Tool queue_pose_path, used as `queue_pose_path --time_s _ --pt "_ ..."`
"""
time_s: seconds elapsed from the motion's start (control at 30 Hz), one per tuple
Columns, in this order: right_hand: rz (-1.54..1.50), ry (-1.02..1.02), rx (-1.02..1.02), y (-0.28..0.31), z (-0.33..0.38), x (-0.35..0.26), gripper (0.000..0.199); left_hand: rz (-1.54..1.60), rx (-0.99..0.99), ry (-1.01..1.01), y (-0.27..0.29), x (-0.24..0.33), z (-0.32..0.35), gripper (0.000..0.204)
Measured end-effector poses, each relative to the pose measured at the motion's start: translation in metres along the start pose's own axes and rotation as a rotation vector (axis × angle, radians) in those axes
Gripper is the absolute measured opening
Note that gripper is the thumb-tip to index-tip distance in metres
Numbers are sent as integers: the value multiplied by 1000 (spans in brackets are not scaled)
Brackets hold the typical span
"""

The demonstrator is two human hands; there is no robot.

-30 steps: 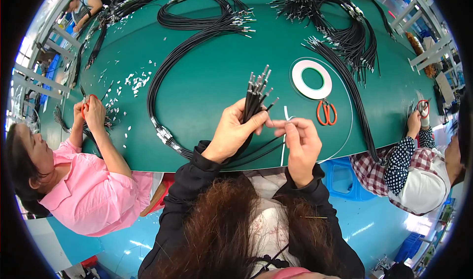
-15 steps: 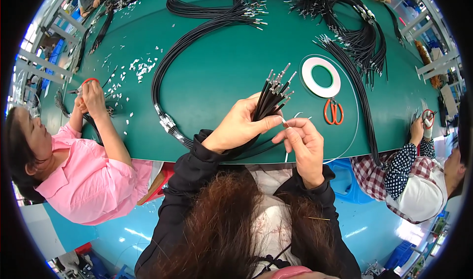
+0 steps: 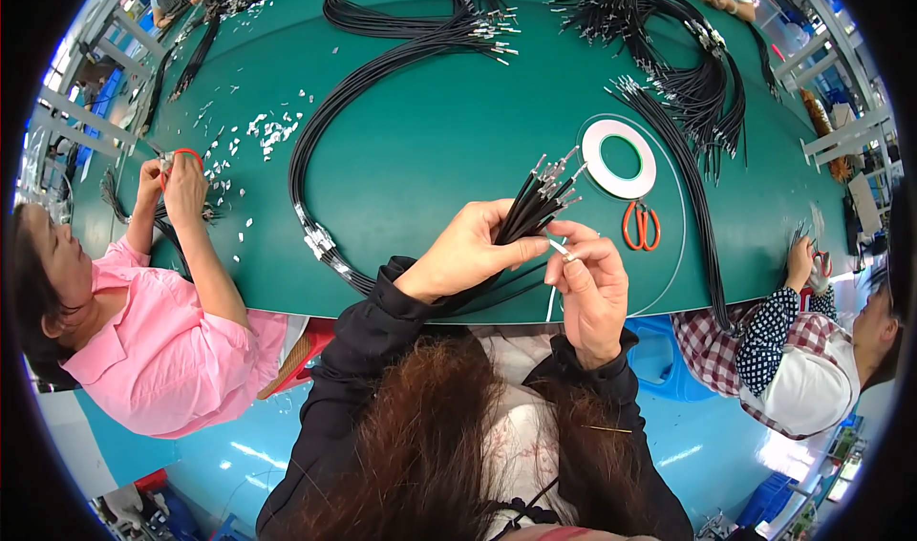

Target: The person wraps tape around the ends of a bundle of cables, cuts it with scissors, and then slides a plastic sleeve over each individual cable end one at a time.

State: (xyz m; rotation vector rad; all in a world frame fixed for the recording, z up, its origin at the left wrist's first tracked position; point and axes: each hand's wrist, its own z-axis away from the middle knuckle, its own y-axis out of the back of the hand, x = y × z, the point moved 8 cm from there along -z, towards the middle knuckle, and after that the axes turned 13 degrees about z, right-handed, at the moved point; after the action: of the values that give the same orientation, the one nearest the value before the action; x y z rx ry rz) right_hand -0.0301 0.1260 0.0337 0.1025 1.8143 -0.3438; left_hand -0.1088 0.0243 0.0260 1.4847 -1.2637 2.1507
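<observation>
Just below the middle of the frame, a bundle of black cables with metal tips is fanning up and to the right, and the left hand is wrapping tight around it, fingers fully closed on the stems. The right hand is sitting just beside it, thumb and forefinger pinching a thin white strip close to the bundle, the other fingers curled in. Right of the tips, a white tape roll is lying on the green table, with orange-handled scissors just below it. Long black cable loops are sweeping across the upper middle. At left, a person in pink is working; at right, a person in a checked sleeve too.
</observation>
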Motion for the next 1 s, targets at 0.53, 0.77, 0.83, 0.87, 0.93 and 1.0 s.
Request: queue_pose_path --time_s 0.53,0.77,0.83,0.87,0.93,1.0 --pt "311 87 11 2 0 -12 8 1 1 -88 -7 13 8 22" --pt "561 181 78 4 -1 -18 7 -98 -52 -40 -3 6 7 25" --pt "635 227 60 0 -1 -22 7 -86 -36 -52 -1 6 7 24" --pt "672 250 51 -2 -1 -24 7 -81 -29 -58 -1 7 7 23" --pt "660 220 69 -1 0 -23 7 -85 -15 -71 0 7 7 23" --pt "634 165 97 1 0 -21 7 -90 16 -102 3 11 7 22"
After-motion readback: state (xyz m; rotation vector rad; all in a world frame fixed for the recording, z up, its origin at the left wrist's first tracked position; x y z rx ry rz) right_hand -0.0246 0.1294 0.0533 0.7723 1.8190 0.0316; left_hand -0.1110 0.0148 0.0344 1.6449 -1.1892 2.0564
